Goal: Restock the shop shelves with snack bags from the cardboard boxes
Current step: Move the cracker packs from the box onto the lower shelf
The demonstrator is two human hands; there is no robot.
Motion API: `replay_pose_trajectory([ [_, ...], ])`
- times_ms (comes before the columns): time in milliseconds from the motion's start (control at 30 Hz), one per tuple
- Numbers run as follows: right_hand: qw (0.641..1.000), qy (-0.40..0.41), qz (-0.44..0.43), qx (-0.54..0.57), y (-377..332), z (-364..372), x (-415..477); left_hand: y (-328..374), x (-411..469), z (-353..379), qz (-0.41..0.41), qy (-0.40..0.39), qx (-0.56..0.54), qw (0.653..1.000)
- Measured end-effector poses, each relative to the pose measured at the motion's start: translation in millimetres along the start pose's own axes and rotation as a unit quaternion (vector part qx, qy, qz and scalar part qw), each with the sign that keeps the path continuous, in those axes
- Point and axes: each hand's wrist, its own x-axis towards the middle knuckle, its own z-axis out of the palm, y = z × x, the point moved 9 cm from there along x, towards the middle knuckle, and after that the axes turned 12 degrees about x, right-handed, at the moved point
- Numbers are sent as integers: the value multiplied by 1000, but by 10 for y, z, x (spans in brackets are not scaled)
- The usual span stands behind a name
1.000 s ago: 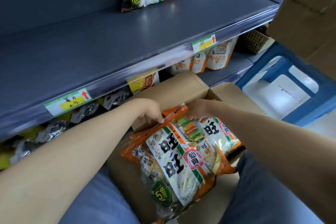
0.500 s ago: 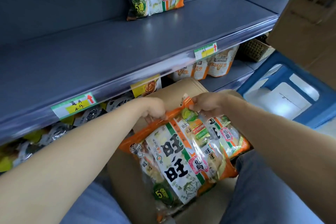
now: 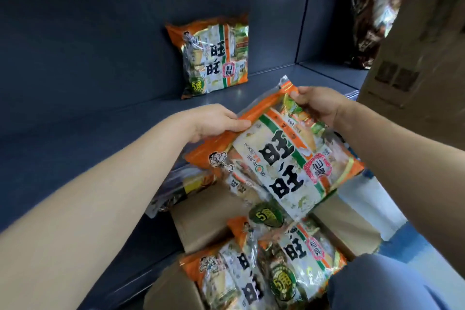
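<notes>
Grey shelf (image 3: 100,118), cardboard box (image 3: 201,224) holding snack bags (image 3: 289,267)

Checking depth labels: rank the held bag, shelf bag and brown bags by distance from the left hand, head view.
1. Held snack bag, gripped by the left hand.
2. Shelf bag, upright, straight behind the hand.
3. Brown bags, far upper right, blurred.

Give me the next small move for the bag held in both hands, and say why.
Probably carry the held bag forward onto the shelf and stand it beside the standing bag at the back. The left hand and right hand both grip its top edge, it hangs above the open box, and bare shelf shows beside that bag.
</notes>
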Motion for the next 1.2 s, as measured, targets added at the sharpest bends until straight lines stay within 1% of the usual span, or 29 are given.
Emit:
replay_pose_trajectory([
  [100,995,46,-53,64,-397,-51,150,-24,-45,-320,2,10,-28,1000],
  [167,991,70,-84,74,-626,-38,232,-34,-67,-531,4,30,-21,999],
  [233,986,91,-123,63,-863,12,316,-22,-33,-784,-1,89,-16,996],
  [300,979,110,-158,60,-1065,64,440,24,9,-1069,-2,181,-35,983],
  [400,969,116,-205,73,-1311,137,644,70,37,-1465,-16,338,-58,939],
  [500,963,133,-228,52,-1435,110,879,157,12,-1647,-26,480,-2,877],
  [600,967,126,-217,32,-1391,113,1100,166,84,-1659,-34,557,8,830],
  [667,971,118,-206,-25,-1277,137,1149,147,166,-1655,-46,586,22,809],
  [733,978,98,-169,-75,-1023,150,1236,101,254,-1637,-54,600,32,798],
  [800,987,51,-104,-109,-667,193,1352,19,318,-1603,-42,603,14,796],
  [867,988,16,-53,-148,-371,250,1463,-105,381,-1574,-13,587,-41,808],
  [900,988,10,-41,-152,-279,268,1524,-176,409,-1564,-1,577,-79,813],
  [967,988,12,-43,-150,-200,308,1608,-364,443,-1510,-10,557,-177,811],
  [1033,986,21,-52,-158,-169,326,1672,-589,519,-1407,-57,517,-262,813],
  [1133,985,36,-58,-161,-131,293,1700,-769,766,-1122,-103,393,-317,857],
  [1167,987,30,-58,-150,-116,300,1711,-799,821,-1076,-106,376,-335,857],
  [1200,990,20,-54,-132,-104,318,1729,-823,873,-1088,-101,377,-352,851],
])
